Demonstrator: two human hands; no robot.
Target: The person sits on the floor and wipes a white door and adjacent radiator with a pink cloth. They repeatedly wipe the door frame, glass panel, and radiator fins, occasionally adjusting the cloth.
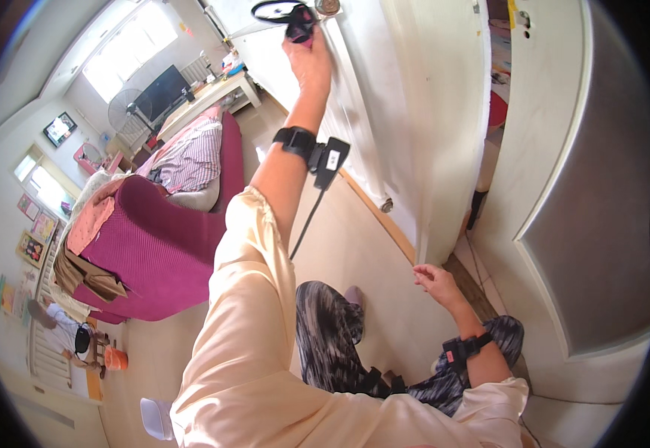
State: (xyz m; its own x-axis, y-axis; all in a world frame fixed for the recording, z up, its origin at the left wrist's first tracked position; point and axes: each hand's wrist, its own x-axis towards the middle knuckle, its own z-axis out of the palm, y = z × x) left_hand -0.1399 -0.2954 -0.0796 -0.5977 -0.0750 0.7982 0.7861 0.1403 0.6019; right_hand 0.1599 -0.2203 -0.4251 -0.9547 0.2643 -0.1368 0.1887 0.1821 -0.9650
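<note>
My left hand (308, 63) is stretched far up and grips a dark cloth (300, 23) with pink patches. Beside the cloth is a thin black loop (279, 10), and I cannot tell whether the two are joined. A white radiator (353, 106) runs along the wall just right of that hand, with a round metal cap (386, 205) at its lower end. Low on the right, my right hand (438, 284) has its fingers loosely bent, with nothing visible in them. Its fingertips are close to the wall's white corner edge (423, 246); contact is unclear.
A purple-covered sofa (157, 246) with draped clothes stands left. Beyond are a standing fan (130, 106) and a television (163, 92). A person (67, 330) sits far left near an orange bucket (115, 358). A door with a frosted pane (599, 213) is right.
</note>
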